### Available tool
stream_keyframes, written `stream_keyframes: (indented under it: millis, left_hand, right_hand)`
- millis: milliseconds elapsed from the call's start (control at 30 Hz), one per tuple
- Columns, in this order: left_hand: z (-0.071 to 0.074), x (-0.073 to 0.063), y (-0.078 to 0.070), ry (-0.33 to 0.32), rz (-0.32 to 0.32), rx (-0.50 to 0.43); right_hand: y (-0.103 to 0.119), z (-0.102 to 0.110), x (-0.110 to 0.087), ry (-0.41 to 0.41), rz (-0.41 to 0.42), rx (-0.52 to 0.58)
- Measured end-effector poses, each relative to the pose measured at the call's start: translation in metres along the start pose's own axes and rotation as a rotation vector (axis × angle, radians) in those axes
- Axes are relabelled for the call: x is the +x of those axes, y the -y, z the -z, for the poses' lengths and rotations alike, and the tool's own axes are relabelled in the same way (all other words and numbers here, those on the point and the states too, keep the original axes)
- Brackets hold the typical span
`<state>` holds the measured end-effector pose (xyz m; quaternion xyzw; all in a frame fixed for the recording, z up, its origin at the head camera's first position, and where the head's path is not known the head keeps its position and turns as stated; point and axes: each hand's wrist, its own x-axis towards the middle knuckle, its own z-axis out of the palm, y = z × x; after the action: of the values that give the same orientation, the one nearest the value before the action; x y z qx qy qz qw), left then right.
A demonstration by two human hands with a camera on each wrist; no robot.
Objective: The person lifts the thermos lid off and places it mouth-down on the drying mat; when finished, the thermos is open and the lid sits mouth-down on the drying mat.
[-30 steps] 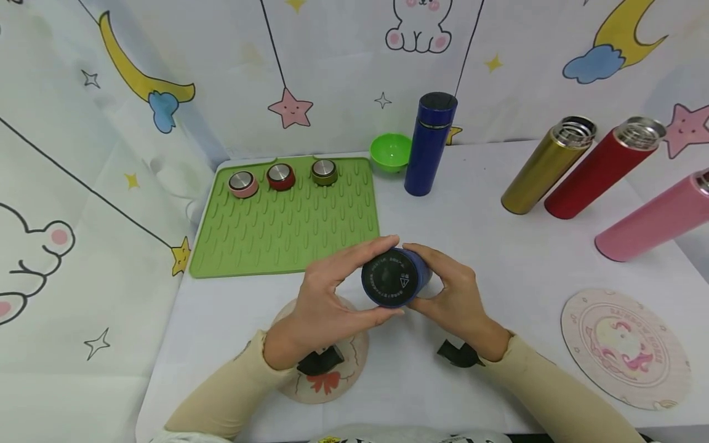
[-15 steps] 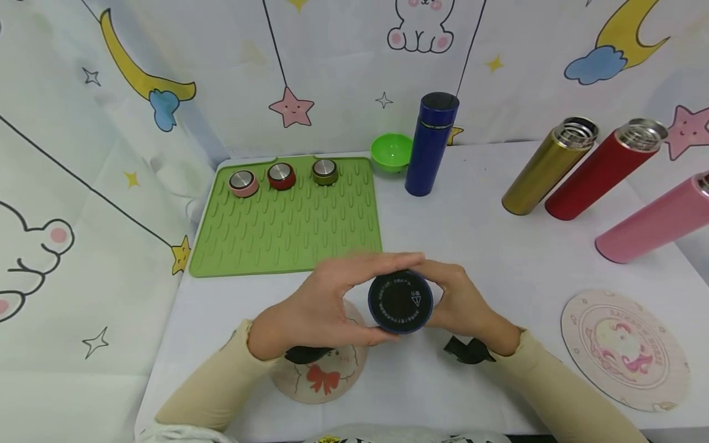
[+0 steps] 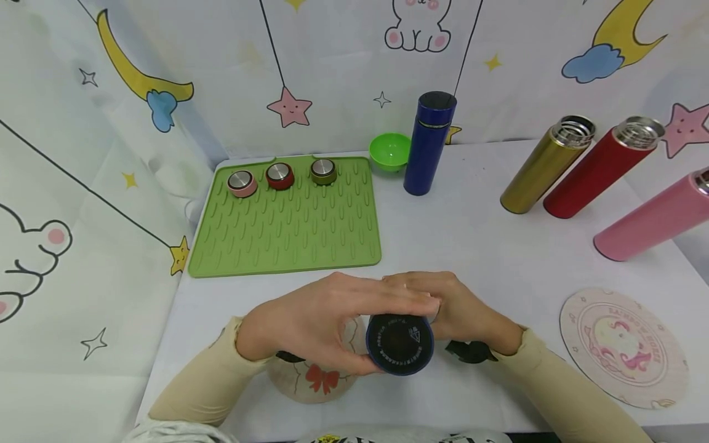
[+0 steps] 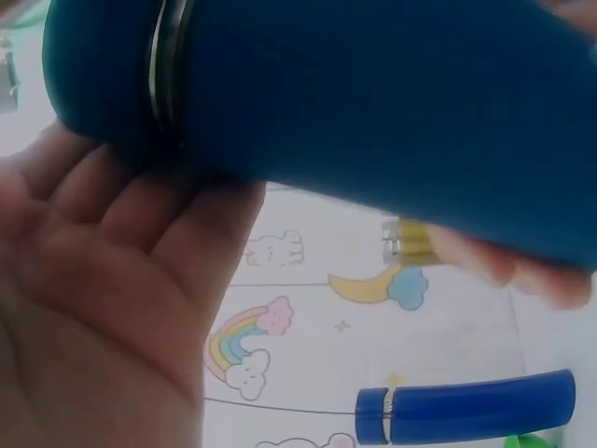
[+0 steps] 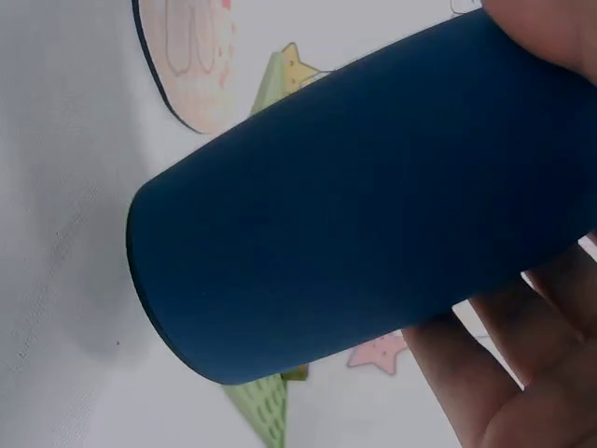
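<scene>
Both hands hold a dark blue thermos (image 3: 400,344), its round black end with white print facing the head view. My left hand (image 3: 332,314) reaches around that end, thumb below and fingers across the top. In the left wrist view, the left fingers (image 4: 177,205) lie against the cap (image 4: 103,75) beside a silver ring. My right hand (image 3: 468,304) holds the thermos body (image 5: 354,205) from the other side. Part of the right fingers (image 5: 522,336) shows under the body. The left hand covers much of the thermos in the head view.
A green mat (image 3: 288,234) bears pink, red and olive lids. Behind stand a green bowl (image 3: 390,151) and another blue thermos (image 3: 429,144). Uncapped gold (image 3: 540,172), red (image 3: 598,172) and pink (image 3: 650,215) bottles stand right. Round placemats lie below my left hand (image 3: 316,381) and at right (image 3: 623,347).
The held thermos has come down toward the body, its printed end facing the head view throughout. Both hands have moved with it, and the left fingers now reach further across the top.
</scene>
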<state>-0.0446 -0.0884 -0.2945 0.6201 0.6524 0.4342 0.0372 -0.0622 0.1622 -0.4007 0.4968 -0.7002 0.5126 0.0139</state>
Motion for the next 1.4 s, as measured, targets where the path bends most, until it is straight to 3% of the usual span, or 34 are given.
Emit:
stream_keyframes:
  millis: [100, 267, 400, 700, 1000, 1233, 1400]
  left_hand:
    - [-0.005, 0.000, 0.002, -0.145, 0.021, 0.057]
    - [-0.018, 0.001, 0.006, -0.436, 0.125, 0.114]
    - [-0.025, 0.002, 0.011, -0.569, 0.166, 0.146]
    - [-0.030, 0.004, 0.013, -0.649, 0.194, 0.195]
    - [-0.026, 0.005, 0.003, -0.686, 0.163, 0.145]
    - [-0.018, -0.006, 0.003, -0.714, 0.178, 0.097]
    - [-0.014, -0.018, 0.003, -0.754, 0.251, 0.067]
  right_hand:
    - [0.000, 0.000, -0.001, -0.079, -0.011, -0.047]
    - [-0.001, -0.005, 0.001, -0.327, -0.038, -0.258]
    - [-0.001, -0.010, 0.005, -0.455, -0.065, -0.351]
    - [-0.001, -0.013, 0.005, -0.485, -0.086, -0.378]
    - [-0.004, -0.010, -0.001, -0.447, -0.158, -0.396]
    - [-0.003, -0.007, -0.005, -0.425, -0.218, -0.400]
    - [-0.003, -0.005, -0.007, -0.410, -0.227, -0.369]
